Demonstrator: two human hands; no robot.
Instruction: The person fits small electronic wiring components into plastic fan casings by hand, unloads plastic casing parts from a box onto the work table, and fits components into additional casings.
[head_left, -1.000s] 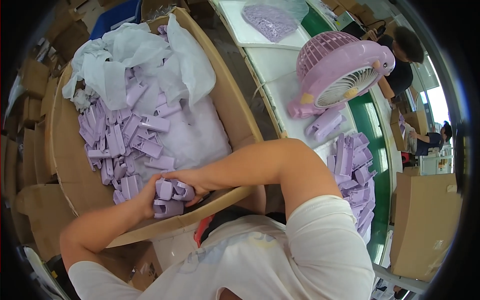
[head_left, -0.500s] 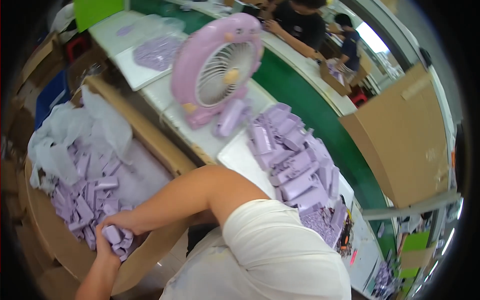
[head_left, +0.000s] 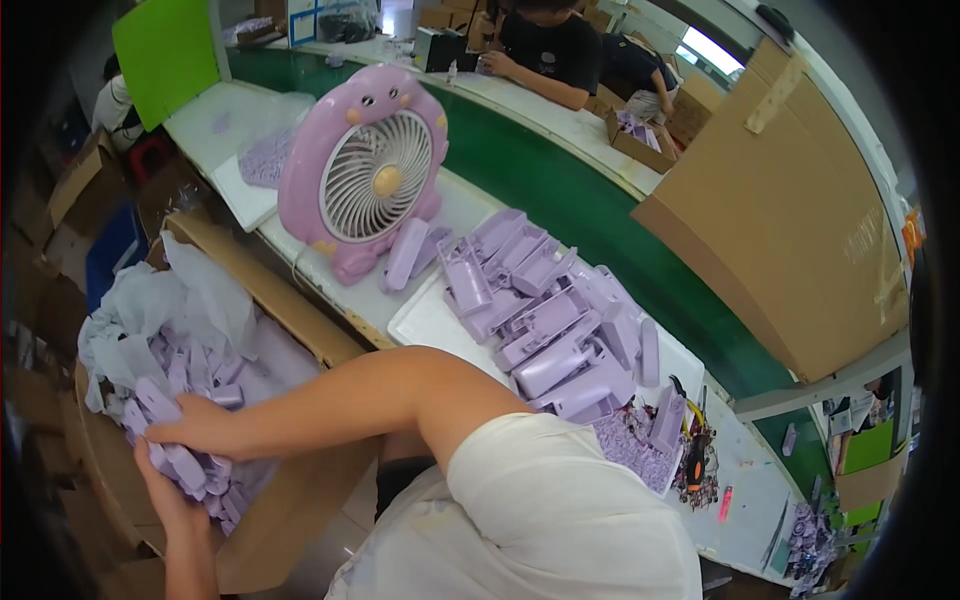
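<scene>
Both my hands are down in a large cardboard box (head_left: 310, 490) at the left, among loose lilac plastic parts (head_left: 228, 500). My right hand (head_left: 195, 427) reaches in from the right, its fingers closed round several of these small housings. Just below it, my left hand (head_left: 172, 495) curls up against the same handful from the near side. Part of the fingers of both hands is hidden by the held pieces (head_left: 185, 466). Crumpled translucent plastic bagging (head_left: 180, 290) lies over the far part of the box.
A lilac animal-shaped fan (head_left: 365, 170) stands on the white bench. Right of it, lilac housings (head_left: 550, 340) are piled on a white board, near small parts (head_left: 640, 445) and orange-handled pliers (head_left: 695, 465). A cardboard sheet (head_left: 790, 220) rises behind. Co-workers (head_left: 550, 50) sit across.
My hands have moved farther into the box, still together around lilac parts. The right hand now lies on top of the handful. The whole view has shifted, so the fan appears farther left.
</scene>
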